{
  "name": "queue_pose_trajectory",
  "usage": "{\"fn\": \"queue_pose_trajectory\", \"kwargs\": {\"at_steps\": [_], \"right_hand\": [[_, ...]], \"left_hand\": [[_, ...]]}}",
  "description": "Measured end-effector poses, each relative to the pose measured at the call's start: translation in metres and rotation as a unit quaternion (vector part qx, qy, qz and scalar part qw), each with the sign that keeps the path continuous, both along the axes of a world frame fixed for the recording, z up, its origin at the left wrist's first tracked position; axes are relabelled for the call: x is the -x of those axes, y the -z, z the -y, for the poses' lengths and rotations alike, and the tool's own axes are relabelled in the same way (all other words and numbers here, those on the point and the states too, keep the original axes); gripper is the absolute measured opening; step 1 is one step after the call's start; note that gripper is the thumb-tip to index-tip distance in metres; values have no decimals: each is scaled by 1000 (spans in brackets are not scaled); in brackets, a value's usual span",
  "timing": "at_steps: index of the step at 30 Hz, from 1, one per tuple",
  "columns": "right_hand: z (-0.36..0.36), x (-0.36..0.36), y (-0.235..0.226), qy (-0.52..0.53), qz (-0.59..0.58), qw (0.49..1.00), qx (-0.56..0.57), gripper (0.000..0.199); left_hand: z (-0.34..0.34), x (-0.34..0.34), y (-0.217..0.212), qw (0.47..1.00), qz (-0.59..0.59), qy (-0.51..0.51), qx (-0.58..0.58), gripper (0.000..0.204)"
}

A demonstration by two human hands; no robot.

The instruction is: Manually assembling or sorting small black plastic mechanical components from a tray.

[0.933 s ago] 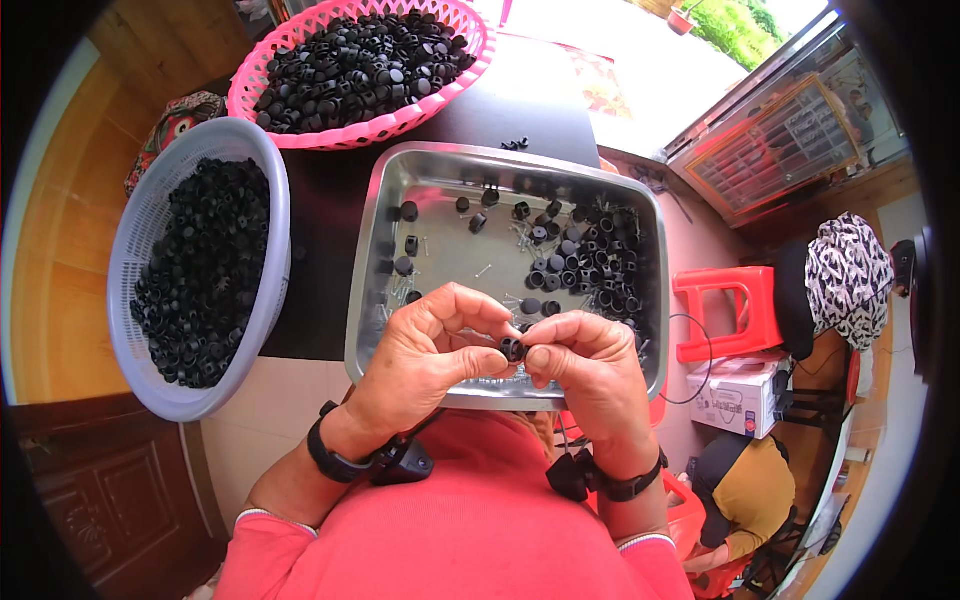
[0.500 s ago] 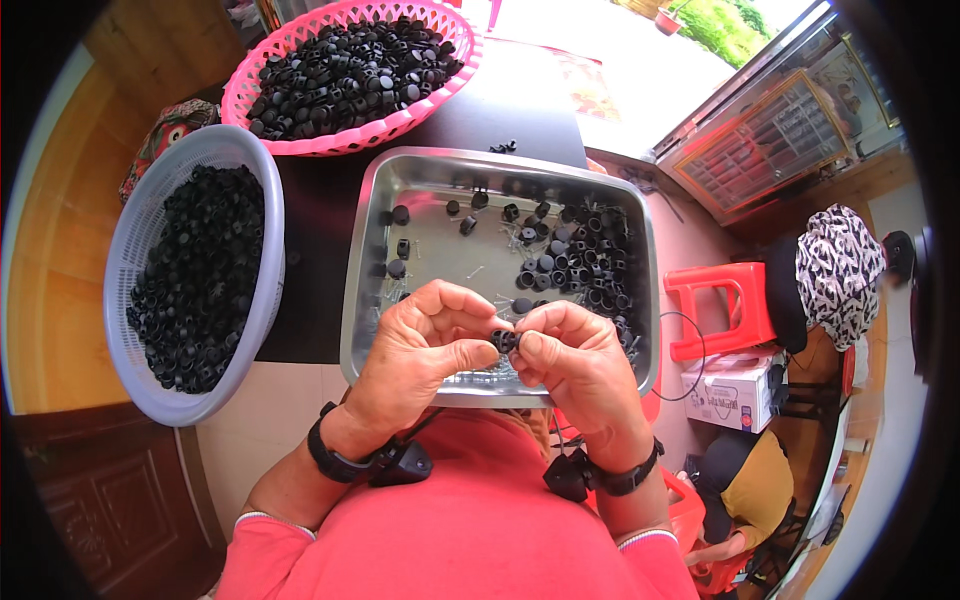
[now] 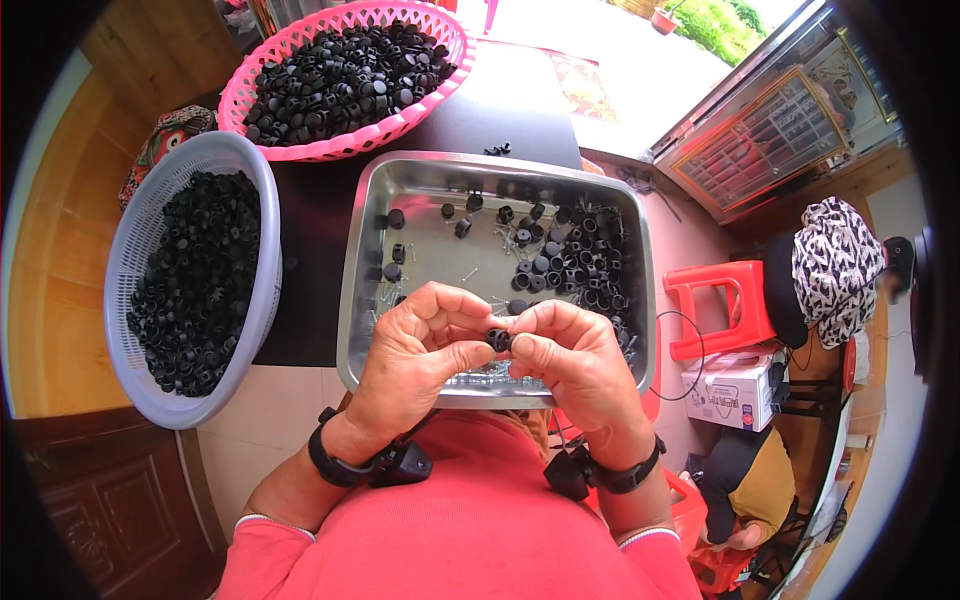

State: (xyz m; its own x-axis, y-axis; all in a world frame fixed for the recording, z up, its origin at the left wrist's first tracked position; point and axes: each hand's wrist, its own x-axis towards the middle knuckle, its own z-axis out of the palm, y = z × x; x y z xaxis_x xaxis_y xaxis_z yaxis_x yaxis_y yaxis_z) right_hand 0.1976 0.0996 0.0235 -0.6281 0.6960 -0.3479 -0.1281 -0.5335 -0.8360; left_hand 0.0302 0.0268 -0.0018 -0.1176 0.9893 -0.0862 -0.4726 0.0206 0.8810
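Observation:
My left hand (image 3: 418, 350) and my right hand (image 3: 572, 362) meet over the near edge of a shiny metal tray (image 3: 420, 190). Together they pinch one small black plastic cap (image 3: 498, 339) between thumbs and fingertips. Inside the tray lie several more black caps (image 3: 575, 255), heaped toward its right side, and several small metal screws (image 3: 470, 273) scattered on its floor. Both wrists wear black bands with small black devices.
A lilac basket (image 3: 140, 240) full of black caps stands at the left. A pink basket (image 3: 345, 140) with more caps sits at the back. To the right are a red stool (image 3: 720, 310), a white box (image 3: 730, 390) and a seated person (image 3: 835, 265) with a patterned head covering.
Both hands stay pressed together on the small cap; the fingers shift slightly. The tray and baskets have not moved.

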Motion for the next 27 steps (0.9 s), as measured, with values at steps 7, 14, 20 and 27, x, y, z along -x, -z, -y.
{"fn": "queue_pose_trajectory", "kwargs": {"at_steps": [7,14,20,27], "right_hand": [[0,2,3,3,-37,997,68,15],[5,5,5,20,-82,988,128,13],[9,9,10,39,-102,987,116,14],[17,12,12,62,-128,982,127,13]], "left_hand": [[-1,0,3,1000,4,-4,-10,26],[-1,-4,4,999,19,-45,-18,24],[0,-6,4,997,-16,-65,-34,24],[3,-15,3,989,-72,-117,-57,20]]}}
